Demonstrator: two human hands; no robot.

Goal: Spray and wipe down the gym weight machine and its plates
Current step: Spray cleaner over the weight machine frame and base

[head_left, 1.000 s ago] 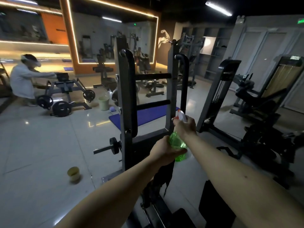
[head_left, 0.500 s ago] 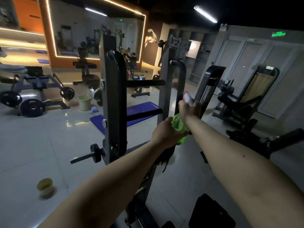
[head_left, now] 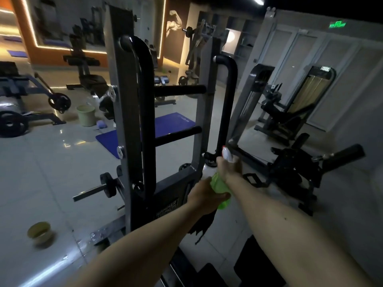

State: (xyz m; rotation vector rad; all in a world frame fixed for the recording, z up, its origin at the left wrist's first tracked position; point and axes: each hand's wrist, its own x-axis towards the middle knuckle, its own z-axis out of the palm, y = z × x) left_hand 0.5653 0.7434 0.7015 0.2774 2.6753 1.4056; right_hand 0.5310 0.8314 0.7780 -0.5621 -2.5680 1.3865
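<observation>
Right hand [head_left: 229,166] is wrapped round the trigger head of the spray bottle [head_left: 219,186]. Left hand [head_left: 204,196] is clamped on the green body, with a dark cloth [head_left: 204,223] hanging below it. Looks like the cloth is pinned in that same grip, but it's too dim to be sure. The nozzle sits just beside the lower end of the black handle [head_left: 224,104] on the weight machine [head_left: 122,112].

Risks:
- The handle is narrow, so mist probably overshoots onto the glossy floor [head_left: 47,168], which makes a slip hazard.
- The left hand is carrying two things. If it loosens for the wipe, either the cloth or the bottle drops.
- The plate peg [head_left: 106,184] on the far side is easy to skip.

Versus half a second ago, both grips are unchanged and the bottle is still at the handle's base. The machine fills more of the view, and the hands sit lower in it.
</observation>
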